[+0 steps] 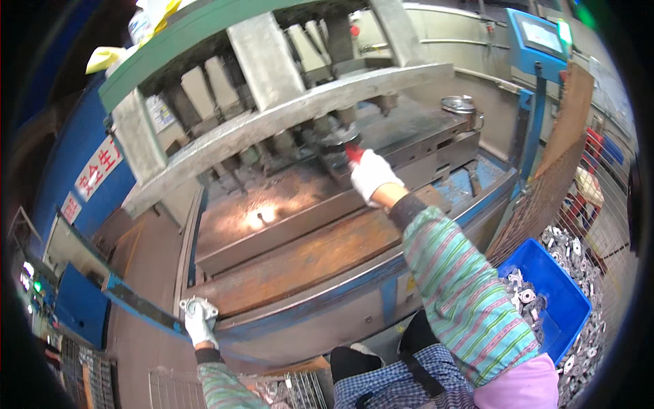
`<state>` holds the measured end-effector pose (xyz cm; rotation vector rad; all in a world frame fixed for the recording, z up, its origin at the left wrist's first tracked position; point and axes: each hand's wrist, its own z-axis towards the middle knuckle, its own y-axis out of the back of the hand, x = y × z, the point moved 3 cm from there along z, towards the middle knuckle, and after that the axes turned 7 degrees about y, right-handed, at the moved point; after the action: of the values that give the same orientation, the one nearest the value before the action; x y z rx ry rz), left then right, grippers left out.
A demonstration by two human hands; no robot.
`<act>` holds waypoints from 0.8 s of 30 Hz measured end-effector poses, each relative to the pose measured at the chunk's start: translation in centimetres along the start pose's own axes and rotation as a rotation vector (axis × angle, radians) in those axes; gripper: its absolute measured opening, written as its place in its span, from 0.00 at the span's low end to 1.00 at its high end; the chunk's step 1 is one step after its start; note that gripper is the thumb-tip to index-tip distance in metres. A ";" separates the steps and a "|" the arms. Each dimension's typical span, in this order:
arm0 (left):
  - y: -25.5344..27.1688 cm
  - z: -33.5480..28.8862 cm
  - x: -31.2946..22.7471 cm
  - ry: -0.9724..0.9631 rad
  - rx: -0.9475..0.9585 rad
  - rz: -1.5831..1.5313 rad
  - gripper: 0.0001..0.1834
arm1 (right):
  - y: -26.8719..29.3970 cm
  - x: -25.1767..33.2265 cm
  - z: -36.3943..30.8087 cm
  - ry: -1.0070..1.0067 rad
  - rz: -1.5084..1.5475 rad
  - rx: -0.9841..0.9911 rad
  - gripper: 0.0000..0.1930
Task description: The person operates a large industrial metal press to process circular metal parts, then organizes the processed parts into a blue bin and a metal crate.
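Observation:
My right hand (373,178), in a white glove, reaches forward under the raised upper part of a press. Its fingers are closed around a red-handled tool (353,152), whose far end blurs into the dark parts of the press, so its kind cannot be told. Down at the front left corner of the machine, my left hand (199,324), also gloved in white, grips a grey metal casting (199,307) with a round middle and lugs. Below the upper part lies the steel press bed (293,221), with a bright patch of light on its left.
A metal pot-like container (458,104) stands at the bed's right rear. To my right, a blue bin (569,303) holds castings beside a heap of more castings (578,347). A control screen (538,34) is at upper right. Wire racks (174,390) stand low at left.

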<state>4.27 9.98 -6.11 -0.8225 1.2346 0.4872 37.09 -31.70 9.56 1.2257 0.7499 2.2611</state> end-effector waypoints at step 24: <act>-0.5 -0.6 -0.3 0.084 -0.212 0.160 0.13 | -18.0 16.1 -23.5 0.352 0.330 0.814 0.16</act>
<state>4.13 9.21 -5.80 -0.9344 1.3480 0.7291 11.32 -14.03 -3.11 1.3570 1.8500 2.5592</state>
